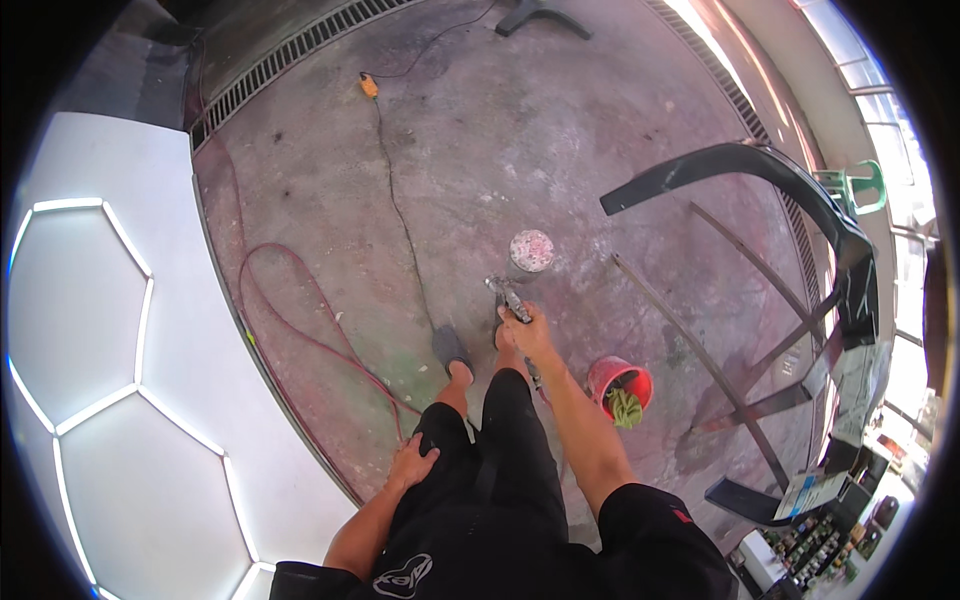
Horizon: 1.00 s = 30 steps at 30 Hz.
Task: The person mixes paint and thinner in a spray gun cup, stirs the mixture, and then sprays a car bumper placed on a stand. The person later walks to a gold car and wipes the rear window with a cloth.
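My right hand is closed around a paint-spattered spray gun, held out in front of me over the floor. A short length of hose shows below its grip. Just beyond the gun stands a round tin with a top speckled white and red. My left hand lies on my left thigh, its fingers stretched out and nothing in it. To the right of my right forearm is a red bucket with a green cloth hanging over its rim.
A glossy white car panel reflects hexagonal lights on the left. A red hose loops beside it. A black cable with an orange connector crosses the floor. On the right, a black bumper stands by metal bars, near a green stool.
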### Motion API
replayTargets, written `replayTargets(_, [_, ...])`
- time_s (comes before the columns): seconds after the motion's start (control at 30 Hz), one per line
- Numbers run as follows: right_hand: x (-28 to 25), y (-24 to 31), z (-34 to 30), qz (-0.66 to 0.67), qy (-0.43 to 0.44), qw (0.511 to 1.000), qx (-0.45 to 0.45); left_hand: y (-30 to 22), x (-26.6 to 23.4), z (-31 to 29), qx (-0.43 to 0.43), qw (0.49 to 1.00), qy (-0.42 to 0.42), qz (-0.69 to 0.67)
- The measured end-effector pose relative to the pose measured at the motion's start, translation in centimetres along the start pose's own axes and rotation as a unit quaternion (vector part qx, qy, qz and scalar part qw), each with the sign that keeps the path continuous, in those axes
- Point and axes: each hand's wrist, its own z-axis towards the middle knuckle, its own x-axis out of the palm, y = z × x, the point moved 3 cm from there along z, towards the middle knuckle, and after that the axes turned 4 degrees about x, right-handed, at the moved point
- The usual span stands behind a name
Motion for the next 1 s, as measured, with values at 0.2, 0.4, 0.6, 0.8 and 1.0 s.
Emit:
replayTargets(0.2, [0.6,-1.9,21.4,-0.078,-0.041,0.996,-0.012,-7.6,-2.7,4.8,-0.104,0.992,-0.059,-0.051])
replayTargets(0.4, [1.1,-3.9,38.2,-0.148,-0.006,0.986,0.078,-14.4,-2.7,10.1,-0.207,0.971,-0.109,-0.047])
replayTargets(0.6, [2.6,-12.8,51.0,-0.081,0.003,0.981,0.176,-15.0,-5.7,15.0,-0.239,0.960,-0.125,-0.073])
replayTargets(0.8, [3.6,-18.7,58.7,0.042,0.012,0.972,0.229,-18.2,-6.9,18.5,-0.261,0.956,-0.098,-0.091])
replayTargets(1.0, [4.9,-20.9,60.4,0.030,0.013,0.967,0.252,-19.2,-7.6,19.3,-0.291,0.950,-0.080,-0.075])
